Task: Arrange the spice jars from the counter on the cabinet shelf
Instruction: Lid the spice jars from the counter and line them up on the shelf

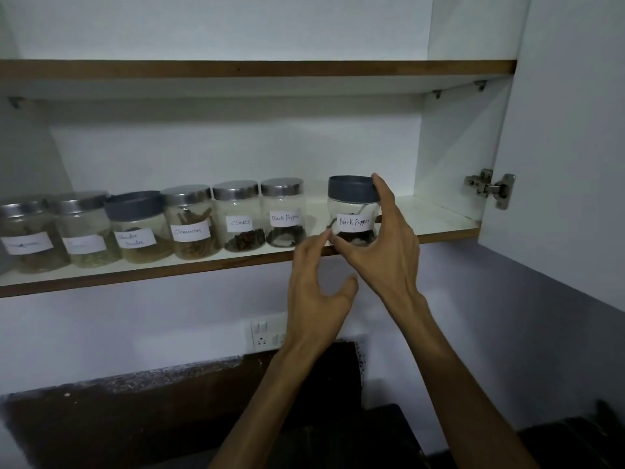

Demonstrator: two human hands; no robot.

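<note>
Right hand (pixel 382 242) grips a black pepper jar (pixel 353 211) on the shelf (pixel 135 275).
Left hand (pixel 314 286) hovers beside it, fingers loose, holding nothing; peppercorns inside.

You face an open white cabinet (pixel 449 147) — its door (pixel 561 130) swung right on a metal hinge (pixel 490 188). Below, a pale wall (pixel 135 319) carries a white switch-and-socket plate (pixel 265 333); dim light — a dark speckled desk (pixel 142 418) underneath.
</note>
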